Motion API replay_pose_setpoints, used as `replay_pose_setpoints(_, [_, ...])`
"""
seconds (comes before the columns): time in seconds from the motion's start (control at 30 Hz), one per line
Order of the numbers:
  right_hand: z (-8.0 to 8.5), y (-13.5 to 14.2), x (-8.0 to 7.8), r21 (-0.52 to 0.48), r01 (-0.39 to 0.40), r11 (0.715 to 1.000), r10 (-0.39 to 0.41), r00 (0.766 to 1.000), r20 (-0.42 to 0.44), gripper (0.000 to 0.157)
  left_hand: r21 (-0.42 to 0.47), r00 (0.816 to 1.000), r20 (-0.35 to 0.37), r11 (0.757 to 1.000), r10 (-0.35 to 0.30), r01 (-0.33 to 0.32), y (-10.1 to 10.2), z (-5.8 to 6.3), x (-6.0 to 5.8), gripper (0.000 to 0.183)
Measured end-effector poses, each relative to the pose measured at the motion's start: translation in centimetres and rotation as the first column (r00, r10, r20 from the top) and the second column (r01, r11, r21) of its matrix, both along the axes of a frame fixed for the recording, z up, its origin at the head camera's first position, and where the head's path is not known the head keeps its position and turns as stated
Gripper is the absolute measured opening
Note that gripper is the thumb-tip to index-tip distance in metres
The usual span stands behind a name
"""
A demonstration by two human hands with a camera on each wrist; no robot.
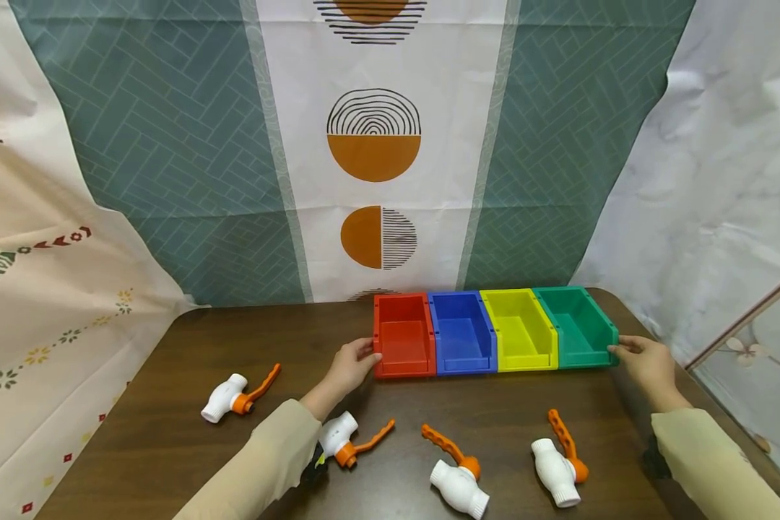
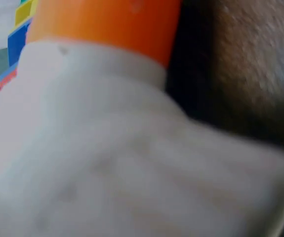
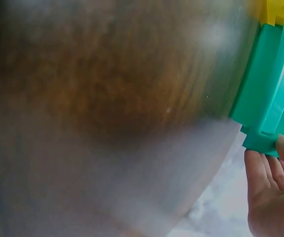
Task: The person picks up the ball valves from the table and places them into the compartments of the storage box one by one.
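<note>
Four-colour storage bins stand in a joined row toward the back of the table. At the row's left end, my left hand (image 1: 351, 367) holds the red bin (image 1: 403, 367) by its side wall near the front corner. My right hand (image 1: 647, 370) grips the green bin (image 1: 585, 359) at the opposite end; in the right wrist view its thumb lies over the edge of the same green bin (image 3: 265, 98), with fingers against the outer side. Between them sit the blue bin (image 1: 466, 365) and the yellow bin (image 1: 526, 361). All the bins' visible insides are bare.
White ball valves with orange handles lie in front: one at far left (image 1: 224, 399), one valve (image 1: 339, 433) beside my left forearm, another valve (image 1: 460, 487) in the middle and a valve (image 1: 555, 473) at right. Patterned cloth (image 1: 377, 238) hangs behind the table (image 1: 286, 332).
</note>
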State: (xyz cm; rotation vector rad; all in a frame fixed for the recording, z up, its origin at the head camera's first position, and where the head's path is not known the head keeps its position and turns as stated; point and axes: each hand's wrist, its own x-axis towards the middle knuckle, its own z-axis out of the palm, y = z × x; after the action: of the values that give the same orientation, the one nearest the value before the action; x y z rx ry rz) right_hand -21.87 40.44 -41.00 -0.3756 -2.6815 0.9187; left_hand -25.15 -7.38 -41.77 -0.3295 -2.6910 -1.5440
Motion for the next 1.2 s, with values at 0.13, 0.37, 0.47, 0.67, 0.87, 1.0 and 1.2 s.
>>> replay_pose_setpoints(0.13, [0.0, 0.0, 0.0, -0.002, -0.006, 1.000, 0.006, 1.000, 0.006, 0.045, -0.012, 1.000, 0.010, 1.000, -0.009, 0.009, -0.2, 0.0, 0.0, 0.040])
replay_pose_setpoints(0.37, [0.2, 0.2, 0.0, 0.002, -0.030, 1.000, 0.030, 0.999, 0.027, 0.046, -0.033, 0.999, 0.012, 0.999, -0.033, 0.033, -0.5, 0.1, -0.2, 0.040])
replay_pose_setpoints(0.47, [0.2, 0.2, 0.0, 0.003, -0.033, 0.999, 0.033, 0.999, 0.030, 0.046, -0.034, 0.999, 0.017, 0.999, -0.040, 0.040, -0.6, 0.0, -0.3, 0.039])
replay_pose_setpoints(0.67, [0.2, 0.0, 0.2, 0.026, -0.040, 0.999, 0.040, 0.999, 0.000, 0.044, -0.036, 0.999, 0.023, 0.998, -0.045, 0.046, -0.8, -0.1, -0.3, 0.039])
replay_pose_setpoints(0.87, [0.1, -0.4, 0.1, 0.035, -0.049, 0.998, 0.049, 0.998, -0.025, 0.043, -0.049, 0.999, 0.001, 0.998, -0.044, 0.044, -1.3, 0.4, -0.1, 0.037])
replay_pose_setpoints(1.0, [0.3, -0.6, 0.1, 0.027, -0.048, 0.998, 0.048, 0.999, -0.008, 0.045, -0.061, 0.999, -0.007, 0.997, -0.045, 0.045, -1.6, 0.5, -0.1, 0.037])
replay_pose_setpoints(1.2, [0.1, -0.9, 0.3, 0.051, -0.056, 0.997, 0.055, 0.998, 0.011, 0.047, -0.065, 0.999, 0.011, 0.997, -0.031, 0.032, -2.0, 0.2, 0.1, 0.037])
